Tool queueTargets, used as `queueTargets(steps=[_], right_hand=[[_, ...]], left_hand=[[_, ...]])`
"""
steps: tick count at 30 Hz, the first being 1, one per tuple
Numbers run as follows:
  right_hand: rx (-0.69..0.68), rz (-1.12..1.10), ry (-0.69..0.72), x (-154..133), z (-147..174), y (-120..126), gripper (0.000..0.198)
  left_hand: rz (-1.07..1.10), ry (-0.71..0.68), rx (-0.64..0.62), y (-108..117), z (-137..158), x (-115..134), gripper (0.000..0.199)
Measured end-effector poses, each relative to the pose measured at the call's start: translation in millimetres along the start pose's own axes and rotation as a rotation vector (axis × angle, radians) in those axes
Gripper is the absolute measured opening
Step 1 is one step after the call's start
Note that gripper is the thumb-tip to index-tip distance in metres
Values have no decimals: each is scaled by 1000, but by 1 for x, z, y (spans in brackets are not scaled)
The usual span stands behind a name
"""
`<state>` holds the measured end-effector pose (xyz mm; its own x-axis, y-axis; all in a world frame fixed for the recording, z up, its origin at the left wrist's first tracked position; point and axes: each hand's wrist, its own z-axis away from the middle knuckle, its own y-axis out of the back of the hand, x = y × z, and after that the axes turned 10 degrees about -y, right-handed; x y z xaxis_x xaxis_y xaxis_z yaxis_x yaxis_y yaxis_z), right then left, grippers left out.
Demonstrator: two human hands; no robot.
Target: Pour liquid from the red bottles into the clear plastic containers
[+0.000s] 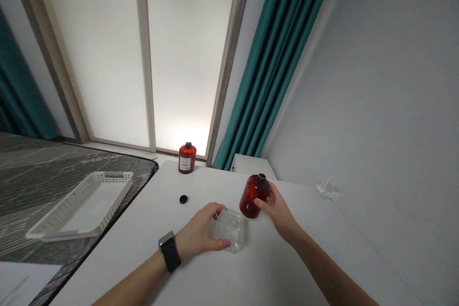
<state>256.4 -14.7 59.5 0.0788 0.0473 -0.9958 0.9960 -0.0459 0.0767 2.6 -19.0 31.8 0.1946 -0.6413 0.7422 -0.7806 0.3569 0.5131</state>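
My right hand (278,210) is closed around a reddish-brown bottle (250,196), which has no cap on its neck and leans slightly. Just left of it, my left hand (204,232) curves its thumb and fingers about a clear, square-looking container (232,229) on the white table. The left fingertips rest at the container's edges. A black cap (183,199) lies on the table beyond my left hand. Farther back stands a second reddish-brown bottle (187,158), with a white label and a black cap on.
At the left, a white perforated basket (107,210) sits on a dark patterned surface (32,167). A crumpled clear plastic piece (328,190) lies at the table's right side, by the wall. Behind the table are a white cabinet (249,163) and a green curtain (265,71).
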Motion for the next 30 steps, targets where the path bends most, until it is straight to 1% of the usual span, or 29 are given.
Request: queueTargets(steps=[2,7,10,14,19,25,30], right_hand=[[38,12,34,14,-6,-3,62],[82,37,66,42,-20,-16,71],[115,64,74,54,-28,-22,74],[134,96,61,65,-33,-24,77],[116,121,48,70,-34,-22,69],[79,125,53,68,-36,-20,66],[48,109,45,66,-33,-19,56]], left_hand=[[-6,-2,-18,-2,0,0,57],[5,22,-39,-5,1,0,55],[16,39,-32,-5,1,-2,56],[24,51,-18,-5,0,-3,56],[17,72,-15,-6,0,-1,54],[7,74,-25,-9,1,-3,55],[29,77,-14,-11,2,-7,56]])
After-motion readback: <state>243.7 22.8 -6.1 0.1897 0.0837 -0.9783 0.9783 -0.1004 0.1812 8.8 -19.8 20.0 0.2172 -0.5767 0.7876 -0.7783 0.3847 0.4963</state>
